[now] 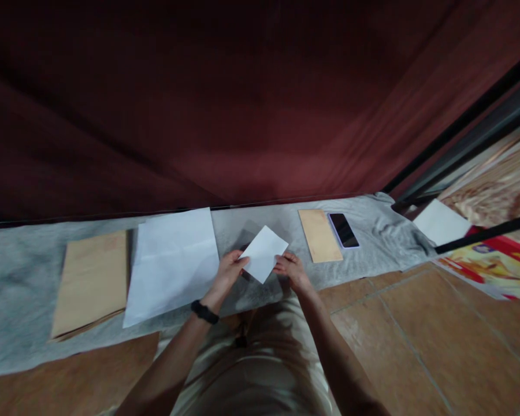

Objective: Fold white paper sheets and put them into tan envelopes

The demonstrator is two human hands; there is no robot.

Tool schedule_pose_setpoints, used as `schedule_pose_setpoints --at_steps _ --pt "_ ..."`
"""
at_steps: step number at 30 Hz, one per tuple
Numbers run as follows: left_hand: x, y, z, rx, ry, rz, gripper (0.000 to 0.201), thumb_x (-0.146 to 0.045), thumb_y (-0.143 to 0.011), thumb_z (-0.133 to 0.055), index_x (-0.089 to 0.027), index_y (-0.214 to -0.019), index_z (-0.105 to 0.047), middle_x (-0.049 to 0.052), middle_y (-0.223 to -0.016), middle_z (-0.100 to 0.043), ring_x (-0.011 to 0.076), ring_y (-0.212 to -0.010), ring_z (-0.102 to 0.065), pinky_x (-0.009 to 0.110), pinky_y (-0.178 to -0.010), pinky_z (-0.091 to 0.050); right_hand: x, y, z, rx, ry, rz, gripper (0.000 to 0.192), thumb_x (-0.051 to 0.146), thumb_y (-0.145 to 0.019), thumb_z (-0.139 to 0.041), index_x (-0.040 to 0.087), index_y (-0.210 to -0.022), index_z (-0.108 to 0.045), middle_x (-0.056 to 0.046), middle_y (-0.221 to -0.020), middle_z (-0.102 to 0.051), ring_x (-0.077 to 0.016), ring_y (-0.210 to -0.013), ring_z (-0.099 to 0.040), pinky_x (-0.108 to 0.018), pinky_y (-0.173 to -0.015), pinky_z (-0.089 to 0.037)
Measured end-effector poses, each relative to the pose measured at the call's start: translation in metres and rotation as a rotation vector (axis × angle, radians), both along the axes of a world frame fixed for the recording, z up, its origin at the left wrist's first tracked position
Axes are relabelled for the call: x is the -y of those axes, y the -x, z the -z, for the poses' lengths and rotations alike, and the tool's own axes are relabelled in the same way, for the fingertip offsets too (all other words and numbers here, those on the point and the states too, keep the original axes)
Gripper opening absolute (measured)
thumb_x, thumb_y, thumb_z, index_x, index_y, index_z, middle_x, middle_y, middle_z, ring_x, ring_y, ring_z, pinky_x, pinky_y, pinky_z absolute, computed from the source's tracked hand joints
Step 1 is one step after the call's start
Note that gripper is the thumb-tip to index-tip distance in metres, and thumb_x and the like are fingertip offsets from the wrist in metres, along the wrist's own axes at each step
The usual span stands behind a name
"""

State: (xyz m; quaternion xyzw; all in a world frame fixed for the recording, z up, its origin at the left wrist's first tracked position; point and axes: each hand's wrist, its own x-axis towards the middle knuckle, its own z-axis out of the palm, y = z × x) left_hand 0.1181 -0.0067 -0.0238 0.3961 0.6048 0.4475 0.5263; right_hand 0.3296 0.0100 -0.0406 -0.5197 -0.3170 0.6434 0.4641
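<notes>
A: How is the white sheet [263, 253] looking?
B: Small, blank, tilted; you're pinching it between your left hand [227, 273] and right hand [291, 270], fingers closed on opposite edges.
A: Anything obscured?
B: Motion blur is softening its edges; your thumbs are covering the corners.

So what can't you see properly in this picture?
- Head view: underside of the white paper, turned away from the camera while the left hand and right hand hold it.
- Phone screen: dark, nothing to read.
- Colourful poster: cut off by the right edge and blurred.
</notes>
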Motion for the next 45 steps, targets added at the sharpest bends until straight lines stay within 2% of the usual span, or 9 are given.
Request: schedule_pose_setpoints --at_steps 6,12,17,19,22,27,32,40,45 --pt "-0.024 0.010 -0.002 -0.025 -0.012 0.110 0.026 -0.039 -0.058 -0.079 -0.018 -0.070 -0.066 -0.002 -0.062 -0.064 0.0143 -0.057 -0.056 0.024 -0.053 -0.039 -0.001 -0.009 -0.002 -0.018 0.034 0.098 0.045 0.046 -0.055 -0.090 0.020 -0.083 -0.066 -0.002 -0.075 -0.075 -0.0191 -0.064 -0.072 -0.031 -0.059 -0.061" --pt "-0.027 0.000 0.003 0.036 -0.033 -0.083 0.047 -0.040 -0.064 -0.080 -0.019 -0.103 -0.067 -0.002 -0.073 -0.065 0.0149 -0.062 -0.060 0.025 -0.054 -0.042 -0.001 -0.011 0.002 0.003 0.045 0.157 0.043 0.044 -0.052 -0.090 0.022 -0.074 -0.060 0.001 -0.068 -0.070 -0.0167 -0.058 -0.067 -0.032 -0.061 -0.061" --pt "-0.015 -0.011 0.009 0.013 -0.006 -0.064 0.054 -0.026 -0.068 -0.074 -0.018 -0.120 -0.064 -0.003 -0.067 -0.064 0.0150 -0.059 -0.059 0.025 -0.055 -0.044 0.003 -0.012 0.008 0.089 0.030 0.175 0.039 0.046 -0.061 -0.084 0.022 -0.080 -0.061 0.000 -0.071 -0.069 -0.0192 -0.064 -0.068 -0.036 -0.066 -0.062" --pt "-0.016 -0.011 0.010 -0.070 -0.025 -0.029 0.059 -0.019 -0.070 -0.068 -0.018 -0.129 -0.062 -0.005 -0.064 -0.062 0.0154 -0.057 -0.058 0.027 -0.056 -0.045 0.007 -0.015 0.009 0.325 -0.094 0.207 0.038 0.051 -0.072 -0.074 0.021 -0.094 -0.063 -0.004 -0.083 -0.071 -0.0222 -0.074 -0.069 -0.039 -0.071 -0.062" --pt "-0.021 -0.013 0.008 -0.193 -0.089 0.047 0.065 -0.011 -0.071 -0.063 -0.017 -0.135 -0.061 -0.005 -0.063 -0.060 0.0156 -0.058 -0.057 0.028 -0.061 -0.046 0.011 -0.018 0.006 0.831 -0.451 0.230 0.043 0.047 -0.090 -0.056 0.019 -0.122 -0.062 -0.016 -0.120 -0.068 -0.0290 -0.113 -0.065 -0.049 -0.098 -0.055" --pt "-0.025 -0.021 0.007 -0.366 -0.104 0.125 0.068 -0.008 -0.076 -0.058 -0.018 -0.143 -0.053 -0.007 -0.066 -0.060 0.0137 -0.063 -0.057 0.026 -0.070 -0.047 0.006 0.004 0.008 1.111 -0.815 -0.085 0.046 0.036 -0.103 -0.036 0.017 -0.139 -0.057 -0.017 -0.146 -0.057 -0.0279 -0.139 -0.050 -0.052 -0.115 -0.042" --pt "-0.017 -0.026 0.012 -0.418 -0.140 0.090 0.065 -0.007 -0.081 -0.056 -0.016 -0.145 -0.050 -0.001 -0.082 -0.068 0.0159 -0.076 -0.062 0.029 -0.079 -0.051 0.009 0.036 0.026 1.334 -0.893 -0.295 0.050 0.033 -0.107 -0.032 0.017 -0.150 -0.050 -0.015 -0.155 -0.050 -0.0295 -0.145 -0.043 -0.055 -0.119 -0.033" --pt "-0.009 -0.034 0.016 -0.510 -0.234 0.020 0.057 0.001 -0.079 -0.051 -0.018 -0.132 -0.063 0.007 -0.103 -0.071 0.0174 -0.088 -0.065 0.032 -0.090 -0.054 0.011 0.019 0.040 1.605 -0.927 -0.237 0.060 0.052 -0.104 -0.042 0.019 -0.154 -0.046 -0.021 -0.162 -0.038 -0.0384 -0.144 -0.042 -0.059 -0.115 -0.032" --pt "0.005 -0.001 -0.005 -0.698 -0.297 -0.001 0.046 -0.006 -0.088 -0.052 -0.022 -0.129 -0.065 0.008 -0.116 -0.071 0.0208 -0.103 -0.066 0.036 -0.098 -0.054 0.010 0.007 0.043 1.624 -0.972 -0.205 0.063 0.054 -0.104 -0.042 0.017 -0.154 -0.045 -0.024 -0.162 -0.036 -0.0399 -0.143 -0.044 -0.058 -0.114 -0.035"
